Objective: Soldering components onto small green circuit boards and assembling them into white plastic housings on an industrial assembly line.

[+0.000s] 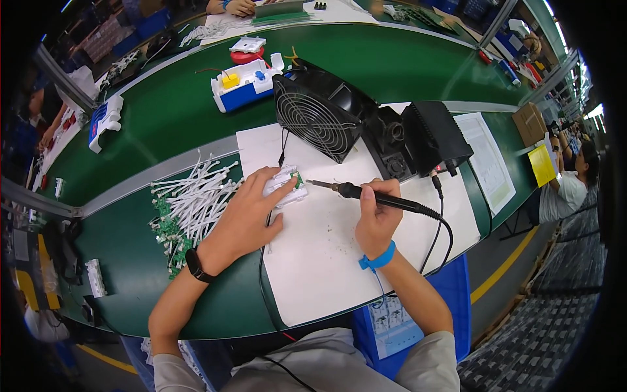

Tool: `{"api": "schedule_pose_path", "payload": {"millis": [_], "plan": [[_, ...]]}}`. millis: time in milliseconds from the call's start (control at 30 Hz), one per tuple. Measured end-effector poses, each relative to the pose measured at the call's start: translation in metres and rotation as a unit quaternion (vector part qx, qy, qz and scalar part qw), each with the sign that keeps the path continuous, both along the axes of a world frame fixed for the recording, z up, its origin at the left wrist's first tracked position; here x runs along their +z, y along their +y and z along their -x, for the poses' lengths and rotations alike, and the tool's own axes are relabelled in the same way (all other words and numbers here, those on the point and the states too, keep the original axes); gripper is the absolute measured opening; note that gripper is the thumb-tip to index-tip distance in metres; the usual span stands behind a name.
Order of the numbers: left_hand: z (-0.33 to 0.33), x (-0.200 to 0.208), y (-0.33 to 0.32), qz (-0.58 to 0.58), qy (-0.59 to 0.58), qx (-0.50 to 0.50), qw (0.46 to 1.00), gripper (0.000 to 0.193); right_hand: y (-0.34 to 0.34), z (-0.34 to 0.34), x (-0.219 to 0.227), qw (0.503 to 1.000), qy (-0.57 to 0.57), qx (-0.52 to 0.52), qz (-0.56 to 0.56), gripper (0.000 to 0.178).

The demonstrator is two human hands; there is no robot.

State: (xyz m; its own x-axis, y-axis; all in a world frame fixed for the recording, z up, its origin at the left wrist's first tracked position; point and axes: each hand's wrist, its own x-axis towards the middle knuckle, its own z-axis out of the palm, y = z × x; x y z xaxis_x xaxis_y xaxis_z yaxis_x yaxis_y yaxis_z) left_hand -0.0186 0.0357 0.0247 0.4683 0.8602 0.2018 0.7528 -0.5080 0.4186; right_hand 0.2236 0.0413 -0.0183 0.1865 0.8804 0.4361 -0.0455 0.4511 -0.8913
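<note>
My left hand point(247, 212) lies over a small white plastic housing point(287, 198) and steadies it on a white sheet point(320, 261). The index finger presses by a small green circuit board point(298, 179) at the housing's far end. In my right hand point(379, 219) is a black soldering iron point(411, 206), held like a pen. Its metal tip points left and ends close to the board; whether they touch I cannot tell. Beside my left hand lies a heap of white cables point(196, 199) with green boards point(171, 225) on their ends.
A black fan point(320, 114) with a wire grille and a black soldering station point(434, 137) stand behind my hands. The iron's cord loops at the right. Farther back sits a blue-and-white casing point(241, 97). A paper sheet point(488, 160) lies right; a blue bin point(450, 300) is below the edge.
</note>
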Motion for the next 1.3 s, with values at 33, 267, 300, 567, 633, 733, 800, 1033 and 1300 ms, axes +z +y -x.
{"api": "schedule_pose_path", "payload": {"millis": [33,267,300,567,633,733,800,1033,1300], "plan": [[-0.001,0.001,-0.002,-0.002,0.002,0.002,1.000,0.062,0.000,0.001,0.000,1.000,0.002,0.002,-0.002,0.012],[-0.027,-0.009,-0.010,-0.010,-0.065,0.062,0.996,0.042,-0.001,-0.001,0.006,0.997,-0.059,-0.024,-0.049,0.019],[-0.031,-0.015,-0.011,-0.010,-0.066,0.066,0.996,0.042,-0.002,0.000,0.008,0.995,-0.082,-0.030,-0.052,0.019],[-0.036,-0.038,-0.014,-0.101,-0.116,0.084,0.985,0.045,0.002,0.000,0.001,0.988,-0.145,-0.006,-0.050,0.020],[-0.035,-0.041,-0.014,-0.101,-0.125,0.085,0.983,0.045,0.003,0.000,-0.001,0.988,-0.144,-0.006,-0.052,0.020],[-0.034,-0.043,-0.013,-0.103,-0.136,0.084,0.982,0.044,0.004,0.001,-0.001,0.988,-0.146,0.001,-0.045,0.020],[-0.034,-0.042,-0.014,-0.103,-0.139,0.085,0.981,0.044,0.004,0.002,-0.001,0.989,-0.142,0.000,-0.034,0.019],[-0.034,-0.043,-0.014,-0.113,-0.132,0.084,0.981,0.042,0.006,0.005,0.000,0.988,-0.152,0.007,-0.006,0.018],[-0.034,-0.046,-0.013,-0.124,-0.125,0.079,0.981,0.042,0.006,0.003,0.002,0.990,-0.139,0.018,-0.008,0.020]]}}
